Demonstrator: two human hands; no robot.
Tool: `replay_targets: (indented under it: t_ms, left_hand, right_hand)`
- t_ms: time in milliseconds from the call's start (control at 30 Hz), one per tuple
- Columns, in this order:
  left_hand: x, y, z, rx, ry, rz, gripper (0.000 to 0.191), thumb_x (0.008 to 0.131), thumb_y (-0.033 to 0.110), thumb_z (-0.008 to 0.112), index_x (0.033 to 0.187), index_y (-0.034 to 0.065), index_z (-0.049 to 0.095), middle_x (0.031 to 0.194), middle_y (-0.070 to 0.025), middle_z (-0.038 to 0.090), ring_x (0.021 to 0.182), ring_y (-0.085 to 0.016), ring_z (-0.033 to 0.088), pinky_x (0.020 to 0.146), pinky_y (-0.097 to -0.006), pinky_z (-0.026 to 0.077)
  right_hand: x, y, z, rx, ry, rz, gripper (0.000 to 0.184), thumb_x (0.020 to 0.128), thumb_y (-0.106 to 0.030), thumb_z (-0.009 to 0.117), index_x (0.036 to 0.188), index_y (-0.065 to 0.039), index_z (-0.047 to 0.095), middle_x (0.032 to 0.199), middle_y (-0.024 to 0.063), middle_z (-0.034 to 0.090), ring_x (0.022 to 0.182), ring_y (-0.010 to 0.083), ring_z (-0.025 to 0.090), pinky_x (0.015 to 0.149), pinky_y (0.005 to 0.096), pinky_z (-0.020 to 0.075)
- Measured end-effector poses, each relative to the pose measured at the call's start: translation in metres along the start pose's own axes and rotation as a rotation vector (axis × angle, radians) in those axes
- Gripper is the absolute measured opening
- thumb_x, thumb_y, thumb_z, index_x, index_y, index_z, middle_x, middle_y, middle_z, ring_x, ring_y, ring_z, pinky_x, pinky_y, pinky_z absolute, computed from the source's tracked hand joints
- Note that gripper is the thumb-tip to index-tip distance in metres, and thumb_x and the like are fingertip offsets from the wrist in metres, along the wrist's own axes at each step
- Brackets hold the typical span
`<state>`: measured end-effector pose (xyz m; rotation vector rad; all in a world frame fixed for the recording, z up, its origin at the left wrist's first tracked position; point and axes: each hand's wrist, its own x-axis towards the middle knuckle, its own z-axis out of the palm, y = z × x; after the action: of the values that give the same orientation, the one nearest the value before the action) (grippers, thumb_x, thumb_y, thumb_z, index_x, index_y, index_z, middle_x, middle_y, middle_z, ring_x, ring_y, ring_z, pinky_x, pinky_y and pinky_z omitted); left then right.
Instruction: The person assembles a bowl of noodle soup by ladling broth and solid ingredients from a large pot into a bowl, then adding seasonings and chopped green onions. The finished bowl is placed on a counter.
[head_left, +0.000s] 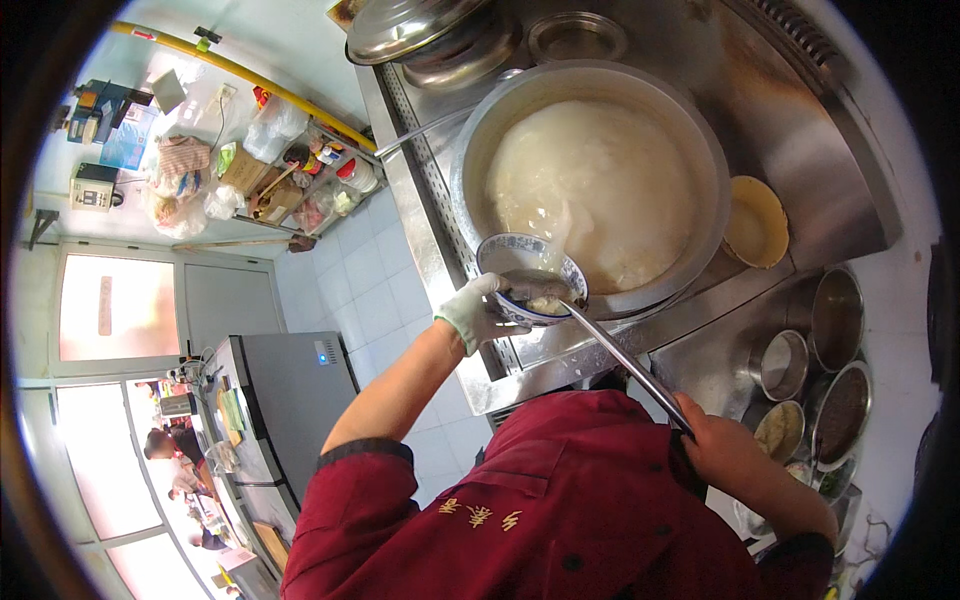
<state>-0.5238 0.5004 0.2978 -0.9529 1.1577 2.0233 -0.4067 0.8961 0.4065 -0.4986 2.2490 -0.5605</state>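
My left hand (480, 309), in a white glove, grips the rim and side of a blue-and-white patterned bowl (516, 244) at the near edge of a large metal pot (712, 210). Cloudy, pale, steaming broth (600, 172) fills much of the pot. Bare, my right hand (701, 435) is closed around the metal handle (630, 360) of a ladle. The ladle's dark head (536, 285) lies over the tilted bowl, with some pale food beside it. A whitish streak of liquid shows between the bowl and the broth; its direction of flow cannot be told.
A yellow enamel bowl (757, 217) stands right of the pot. Metal containers (784, 365) with ingredients are farther right. A lidded pot (420, 30) and a long-handled utensil (427, 129) are at the upper left. Beyond the stove's edge, a grey cabinet (296, 397) stands on the left.
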Motion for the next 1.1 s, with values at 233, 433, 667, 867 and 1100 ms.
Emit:
replay_targets:
  t_ms: [233,433,667,867,1100]
  left_hand:
    - [0.000,0.003,0.007,0.018,-0.007,0.141,0.048,0.084,0.019,0.057,0.128,0.0033,0.048,0.117,-0.0161,0.057,0.110,-0.036,0.061,0.098,-0.0617,0.050]
    - [0.011,-0.008,-0.016,-0.144,-0.097,0.081,0.026,0.080,0.012,0.055,0.103,0.0002,0.057,0.094,-0.0118,0.062,0.100,-0.034,0.064,0.097,-0.0662,0.049]
    - [0.023,-0.064,-0.046,-0.287,-0.154,0.250,0.062,0.074,0.003,0.051,0.136,-0.0042,0.046,0.128,-0.0208,0.060,0.119,-0.035,0.060,0.102,-0.0510,0.053]
    - [0.026,-0.116,-0.023,-0.450,-0.158,0.355,0.060,0.092,0.023,0.056,0.143,0.0006,0.037,0.138,-0.0182,0.054,0.124,-0.033,0.057,0.104,-0.0444,0.052]
    - [0.052,-0.094,-0.060,-0.422,-0.244,0.286,0.058,0.091,0.021,0.054,0.141,-0.0039,0.040,0.138,-0.0221,0.053,0.125,-0.035,0.056,0.106,-0.0474,0.049]
  right_hand:
    - [0.009,0.002,0.001,0.047,0.093,0.002,0.059,0.090,-0.008,0.055,0.143,0.002,0.034,0.085,0.0268,0.066,0.075,0.0448,0.066,0.066,0.0534,0.0531]
    - [0.013,0.002,0.012,-0.035,0.112,-0.050,0.055,0.090,-0.005,0.051,0.143,0.003,0.036,0.086,0.0249,0.066,0.075,0.0441,0.066,0.065,0.0528,0.0529]
    - [0.028,-0.004,0.035,-0.145,0.190,-0.033,0.057,0.092,-0.006,0.049,0.147,-0.003,0.033,0.096,0.0251,0.066,0.081,0.0435,0.066,0.068,0.0514,0.0529]
    - [0.015,-0.014,0.076,0.124,0.257,0.088,0.061,0.091,-0.009,0.054,0.149,-0.007,0.034,0.097,0.0263,0.066,0.084,0.0445,0.066,0.072,0.0509,0.0533]
    - [0.010,-0.019,0.089,0.038,0.240,0.230,0.062,0.093,-0.011,0.054,0.150,-0.008,0.031,0.108,0.0286,0.065,0.093,0.0477,0.065,0.080,0.0526,0.0518]
